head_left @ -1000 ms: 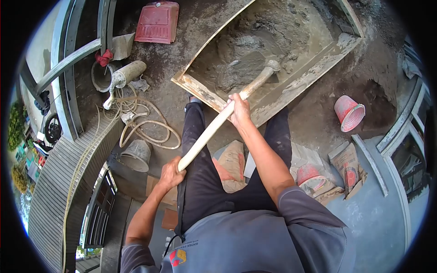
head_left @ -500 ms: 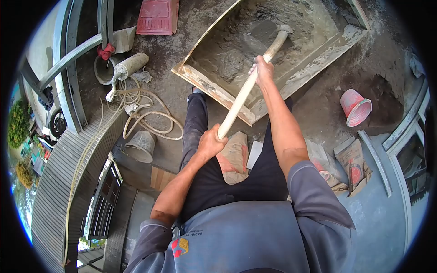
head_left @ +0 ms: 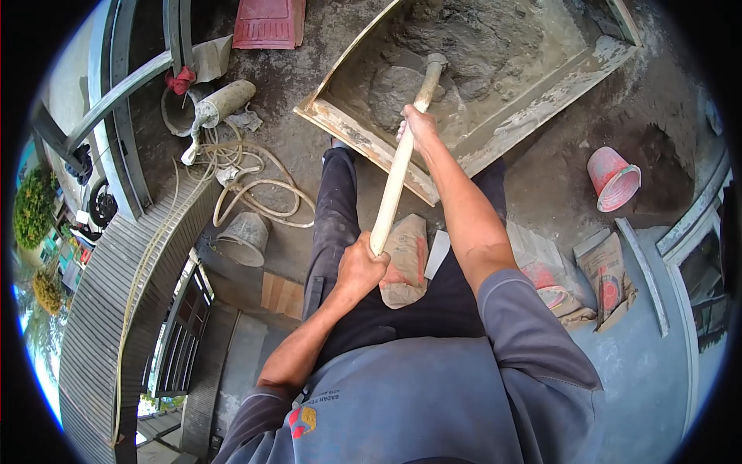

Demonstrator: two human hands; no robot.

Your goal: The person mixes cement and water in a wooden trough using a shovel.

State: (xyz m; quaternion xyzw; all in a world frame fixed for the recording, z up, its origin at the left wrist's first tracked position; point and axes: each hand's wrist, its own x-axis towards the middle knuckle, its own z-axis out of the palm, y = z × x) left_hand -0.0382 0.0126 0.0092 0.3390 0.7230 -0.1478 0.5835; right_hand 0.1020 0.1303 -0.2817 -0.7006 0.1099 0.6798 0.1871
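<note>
Left hand [head_left: 363, 265] wrapped round the butt end of a long, pale wooden-handled tool [head_left: 396, 182]; right hand [head_left: 418, 127] closed round the same shaft farther up, near the head. Tool slants away from the body, its head in wet-looking grey paste [head_left: 502, 66] inside a shallow wooden trough [head_left: 371, 147] with mortar-smeared sides; blade partly hidden. Brown paper sack with red print [head_left: 404, 263] between the legs. Red, grey-smeared plastic bucket [head_left: 614, 179] tipped over, right of the trough. Coiled beige hose [head_left: 255, 209] on the ground, left.
</note>
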